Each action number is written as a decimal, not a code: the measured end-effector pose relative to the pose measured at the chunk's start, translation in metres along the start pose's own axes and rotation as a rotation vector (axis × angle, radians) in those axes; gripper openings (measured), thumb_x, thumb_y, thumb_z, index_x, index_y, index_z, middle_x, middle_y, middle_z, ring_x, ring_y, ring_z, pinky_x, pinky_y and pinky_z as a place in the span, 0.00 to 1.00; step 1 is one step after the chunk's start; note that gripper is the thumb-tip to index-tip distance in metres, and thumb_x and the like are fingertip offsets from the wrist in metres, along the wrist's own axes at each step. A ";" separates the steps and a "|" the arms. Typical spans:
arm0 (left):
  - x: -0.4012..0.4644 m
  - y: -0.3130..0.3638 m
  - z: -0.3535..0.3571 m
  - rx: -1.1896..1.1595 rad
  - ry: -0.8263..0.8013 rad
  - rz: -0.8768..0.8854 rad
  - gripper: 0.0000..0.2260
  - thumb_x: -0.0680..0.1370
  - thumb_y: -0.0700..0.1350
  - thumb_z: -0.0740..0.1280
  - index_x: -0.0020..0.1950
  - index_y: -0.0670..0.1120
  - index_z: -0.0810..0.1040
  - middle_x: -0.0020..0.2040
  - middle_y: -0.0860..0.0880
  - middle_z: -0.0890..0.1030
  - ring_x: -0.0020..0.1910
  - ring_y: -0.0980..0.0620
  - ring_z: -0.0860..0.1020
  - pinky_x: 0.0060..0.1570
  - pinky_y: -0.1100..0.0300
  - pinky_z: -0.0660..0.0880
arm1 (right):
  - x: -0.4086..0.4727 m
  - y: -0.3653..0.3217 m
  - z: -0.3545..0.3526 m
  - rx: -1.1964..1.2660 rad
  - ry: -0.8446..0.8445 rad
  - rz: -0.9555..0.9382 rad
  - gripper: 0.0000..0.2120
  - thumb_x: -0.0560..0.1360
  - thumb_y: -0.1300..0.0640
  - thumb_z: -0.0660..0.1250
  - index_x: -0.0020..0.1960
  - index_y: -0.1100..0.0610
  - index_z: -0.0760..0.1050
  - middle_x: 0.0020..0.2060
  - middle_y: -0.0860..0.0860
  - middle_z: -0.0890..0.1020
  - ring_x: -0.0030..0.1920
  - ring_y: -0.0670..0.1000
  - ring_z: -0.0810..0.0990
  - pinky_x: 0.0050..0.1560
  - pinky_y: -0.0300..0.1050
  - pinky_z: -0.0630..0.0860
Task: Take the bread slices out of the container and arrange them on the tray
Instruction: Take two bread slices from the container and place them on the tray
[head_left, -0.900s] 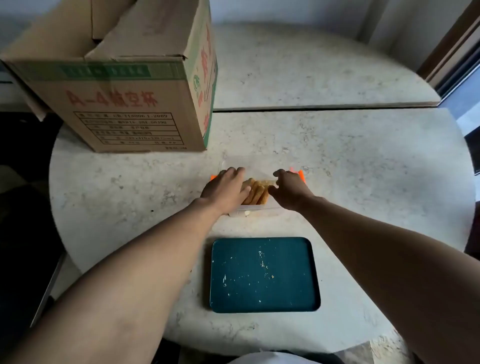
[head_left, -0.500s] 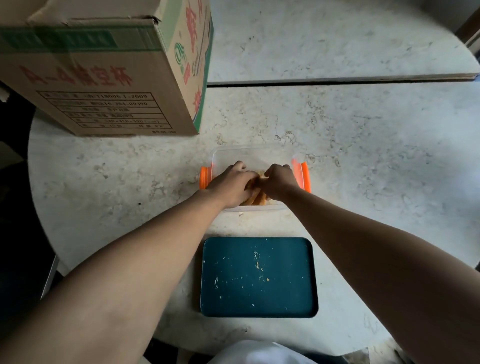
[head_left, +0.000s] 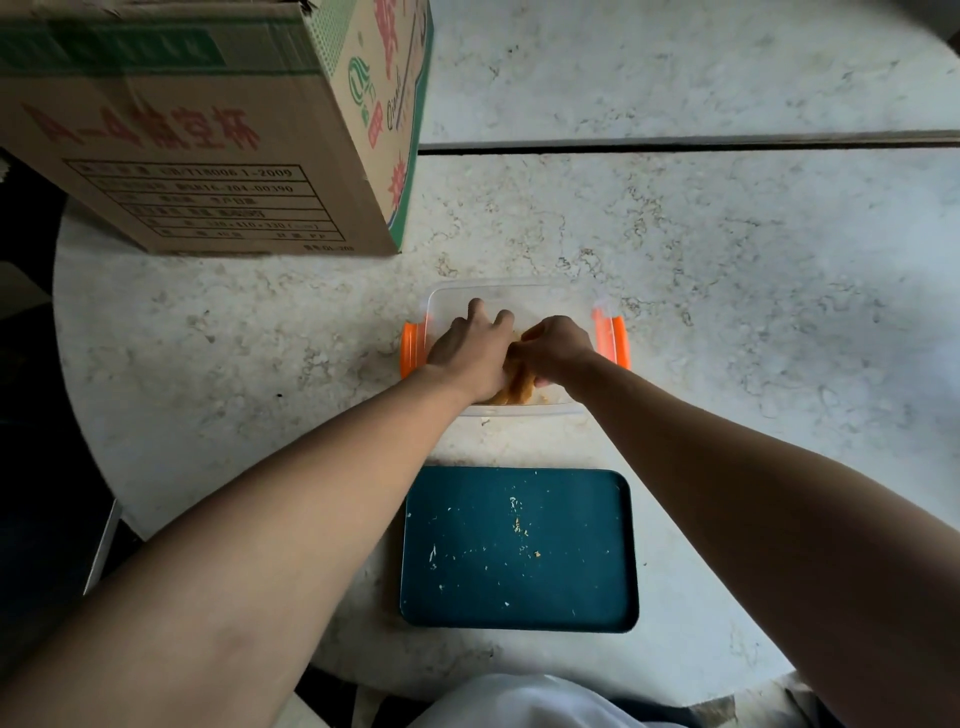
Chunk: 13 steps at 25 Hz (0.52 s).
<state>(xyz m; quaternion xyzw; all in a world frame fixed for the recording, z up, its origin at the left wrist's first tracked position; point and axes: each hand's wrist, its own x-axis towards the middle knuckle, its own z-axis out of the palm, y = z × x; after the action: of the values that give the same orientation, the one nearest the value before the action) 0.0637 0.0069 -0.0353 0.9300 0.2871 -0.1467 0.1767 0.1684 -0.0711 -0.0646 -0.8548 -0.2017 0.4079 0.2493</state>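
While both hands' grip closes on them, bread slices (head_left: 521, 382) look golden-brown w/ crumbly edges.

Dim, bluish daylight from upper right; soft focus, wide-angle bending at edges.

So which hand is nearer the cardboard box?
Left. The left hand is in the container on the cardboard box side; the right hand sits farther away.

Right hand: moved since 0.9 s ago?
Yes. The right hand shifted left, away from the container's right orange clip, closing toward the left hand over the bread slices.
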 end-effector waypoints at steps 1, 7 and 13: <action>-0.001 0.002 -0.001 -0.016 0.025 -0.013 0.15 0.76 0.44 0.67 0.60 0.43 0.71 0.58 0.39 0.69 0.48 0.37 0.78 0.38 0.49 0.69 | -0.002 -0.003 0.000 0.001 0.008 -0.013 0.12 0.71 0.56 0.68 0.41 0.65 0.84 0.34 0.59 0.86 0.31 0.52 0.82 0.49 0.53 0.85; -0.006 -0.002 -0.015 -0.297 0.136 -0.257 0.18 0.73 0.35 0.68 0.63 0.42 0.73 0.63 0.41 0.70 0.56 0.39 0.76 0.56 0.48 0.76 | -0.012 -0.018 -0.007 -0.043 0.071 -0.069 0.10 0.69 0.56 0.69 0.30 0.57 0.76 0.27 0.55 0.81 0.33 0.57 0.84 0.48 0.56 0.85; -0.021 -0.003 -0.009 -0.013 0.127 -0.150 0.22 0.71 0.28 0.66 0.64 0.39 0.70 0.62 0.37 0.70 0.55 0.37 0.76 0.40 0.52 0.71 | -0.019 -0.019 0.000 -0.092 0.063 -0.088 0.10 0.70 0.56 0.69 0.32 0.57 0.76 0.28 0.54 0.80 0.37 0.58 0.85 0.46 0.52 0.83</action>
<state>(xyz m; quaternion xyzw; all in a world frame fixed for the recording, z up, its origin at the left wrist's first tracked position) 0.0474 0.0030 -0.0198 0.9122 0.3674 -0.0982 0.1527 0.1546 -0.0663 -0.0423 -0.8681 -0.2496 0.3597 0.2338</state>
